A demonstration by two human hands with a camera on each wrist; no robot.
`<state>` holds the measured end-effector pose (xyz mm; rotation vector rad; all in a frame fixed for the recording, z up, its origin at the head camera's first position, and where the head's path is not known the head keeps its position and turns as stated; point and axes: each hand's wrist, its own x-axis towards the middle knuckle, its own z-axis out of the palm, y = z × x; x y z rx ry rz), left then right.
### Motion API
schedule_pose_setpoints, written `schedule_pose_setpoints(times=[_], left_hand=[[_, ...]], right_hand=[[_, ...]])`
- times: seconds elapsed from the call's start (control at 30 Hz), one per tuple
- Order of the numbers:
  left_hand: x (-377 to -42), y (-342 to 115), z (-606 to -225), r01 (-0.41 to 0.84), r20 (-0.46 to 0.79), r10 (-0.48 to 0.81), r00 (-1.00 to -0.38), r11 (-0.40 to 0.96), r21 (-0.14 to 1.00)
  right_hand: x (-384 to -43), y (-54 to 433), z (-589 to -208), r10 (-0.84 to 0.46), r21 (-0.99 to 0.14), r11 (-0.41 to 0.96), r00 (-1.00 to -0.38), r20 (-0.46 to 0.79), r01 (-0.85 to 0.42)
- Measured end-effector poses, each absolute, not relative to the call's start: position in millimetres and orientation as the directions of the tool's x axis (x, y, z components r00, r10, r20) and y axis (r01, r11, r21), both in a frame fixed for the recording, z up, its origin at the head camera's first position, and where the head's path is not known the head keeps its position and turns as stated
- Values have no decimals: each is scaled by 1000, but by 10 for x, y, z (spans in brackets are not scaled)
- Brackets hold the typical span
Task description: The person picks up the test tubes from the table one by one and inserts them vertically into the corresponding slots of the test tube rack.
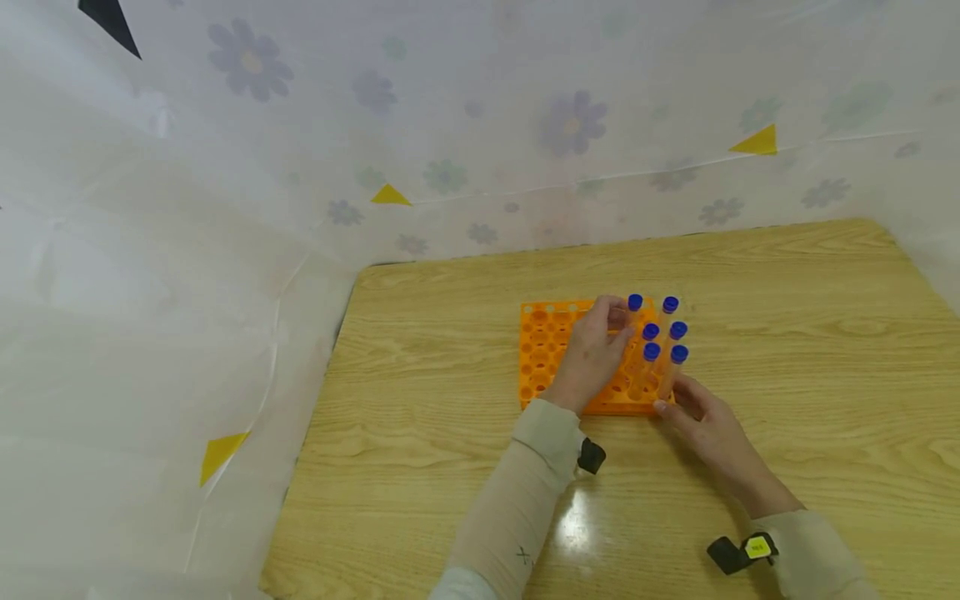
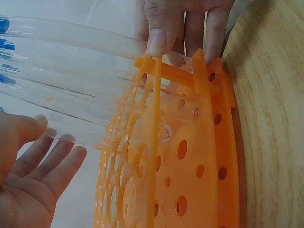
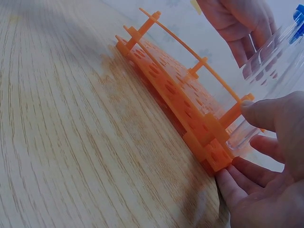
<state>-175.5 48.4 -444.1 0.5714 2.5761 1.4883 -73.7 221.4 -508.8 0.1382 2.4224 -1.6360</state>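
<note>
An orange test tube rack [image 1: 543,350] sits on the table, with several clear test tubes [image 1: 643,375] with blue caps [image 1: 651,351] standing at its right end. My right hand [image 1: 712,429] holds the rack's near right corner; its thumb [image 3: 261,113] lies on the top plate and the fingers reach to the base. Over the rack, my left hand [image 1: 592,350] is beside the tubes, closest to the back one of their left row. In the left wrist view, its fingers [image 2: 59,175] are spread and relaxed next to the tubes, not wrapped round any.
A wood-grain table [image 1: 420,350] surrounds the rack. Behind and to the left hangs a pale flowered sheet [image 1: 465,125] with yellow triangles [image 1: 757,142] on it. Many holes in the left part of the rack hold no tubes.
</note>
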Motion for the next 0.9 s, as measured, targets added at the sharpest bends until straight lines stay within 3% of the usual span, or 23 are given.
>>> schedule_pose_setpoints(times=[0.9], left_hand=[[-1566,-3,-4280,315,118,401,-908,473,823]], right_hand=[[-735,2208,-5048,-50,-890,397,-963,-263,223]])
